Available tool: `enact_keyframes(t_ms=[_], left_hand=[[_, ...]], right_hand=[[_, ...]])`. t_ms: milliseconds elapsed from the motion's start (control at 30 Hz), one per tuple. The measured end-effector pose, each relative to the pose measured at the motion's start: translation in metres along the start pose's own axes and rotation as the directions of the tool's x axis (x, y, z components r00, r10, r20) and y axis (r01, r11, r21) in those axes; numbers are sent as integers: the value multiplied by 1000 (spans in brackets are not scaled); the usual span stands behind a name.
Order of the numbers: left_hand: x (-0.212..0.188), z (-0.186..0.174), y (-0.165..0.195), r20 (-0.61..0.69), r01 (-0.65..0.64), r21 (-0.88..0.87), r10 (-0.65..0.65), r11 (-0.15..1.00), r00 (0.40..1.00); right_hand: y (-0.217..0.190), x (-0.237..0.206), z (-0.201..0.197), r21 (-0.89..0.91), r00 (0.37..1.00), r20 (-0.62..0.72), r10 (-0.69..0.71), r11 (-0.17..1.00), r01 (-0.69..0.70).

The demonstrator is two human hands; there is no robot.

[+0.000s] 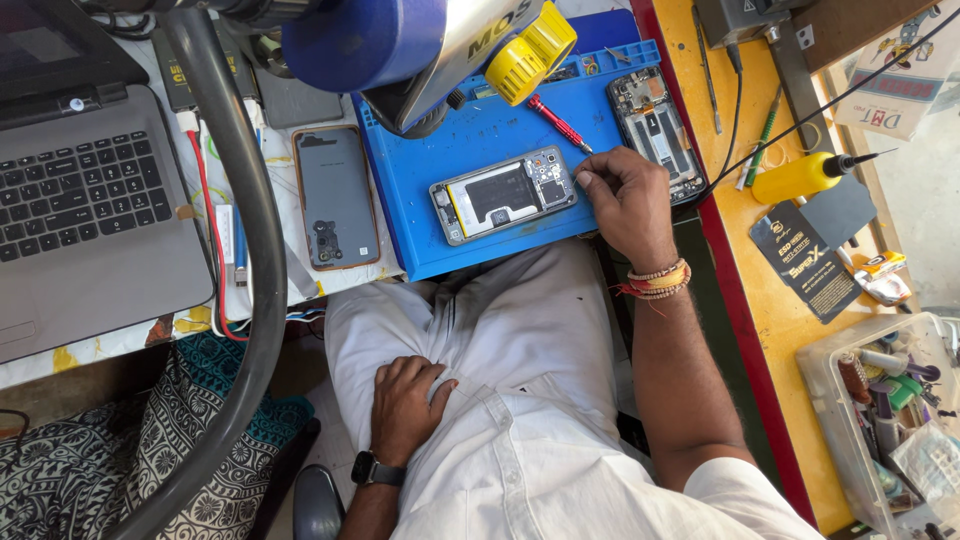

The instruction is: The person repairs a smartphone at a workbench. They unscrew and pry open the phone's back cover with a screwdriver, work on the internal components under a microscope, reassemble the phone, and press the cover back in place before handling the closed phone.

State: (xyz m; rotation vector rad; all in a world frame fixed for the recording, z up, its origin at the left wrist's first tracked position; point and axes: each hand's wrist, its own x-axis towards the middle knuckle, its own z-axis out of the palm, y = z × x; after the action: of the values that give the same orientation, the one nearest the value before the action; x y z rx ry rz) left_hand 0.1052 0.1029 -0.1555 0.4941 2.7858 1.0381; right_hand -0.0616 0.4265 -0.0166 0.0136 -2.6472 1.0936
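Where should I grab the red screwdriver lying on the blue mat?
Pinch the red screwdriver around its handle, coming from above. It lies flat and slanted on the blue mat, handle toward the yellow cap, metal tip toward the right hand, which crowds that end.

Opened phone (503,195) on mat (420,190); laptop (85,200) left; bottle (797,177) right.

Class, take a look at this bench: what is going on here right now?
A seated person works on an opened smartphone lying on a blue repair mat. The right hand pinches at the phone's camera end; whether it holds anything is unclear. The left hand rests on the lap. A red screwdriver, a second opened phone and a removed back cover lie nearby.
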Motion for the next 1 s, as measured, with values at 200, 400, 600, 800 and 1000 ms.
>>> enact_keyframes(t_ms=[200, 400, 600, 800, 1000], left_hand=[[-2, -5, 3, -15, -6, -2, 5, 1000, 1000], [-3, -2, 3, -13, -6, 0, 6, 1000, 1000], [5, -11, 15, -87, -61, -144, 49, 988, 995], [51, -46, 67, -261, -320, -268, 251, 909, 932], [124, -78, 129, -438, -536, -120, 440, 836, 784]], right_hand=[[-4, 2, -3, 11, 999, 22, 49, 999, -49], [-4, 0, -5, 13, 998, 21, 54, 998, -54], [-3, -1, -5, 23, 999, 2, 45, 999, -45], [-3, 0, -9, 20, 999, 27, 38, 999, -38], [-3, -1, -13, -14, 999, 40, 30, 999, -29]])
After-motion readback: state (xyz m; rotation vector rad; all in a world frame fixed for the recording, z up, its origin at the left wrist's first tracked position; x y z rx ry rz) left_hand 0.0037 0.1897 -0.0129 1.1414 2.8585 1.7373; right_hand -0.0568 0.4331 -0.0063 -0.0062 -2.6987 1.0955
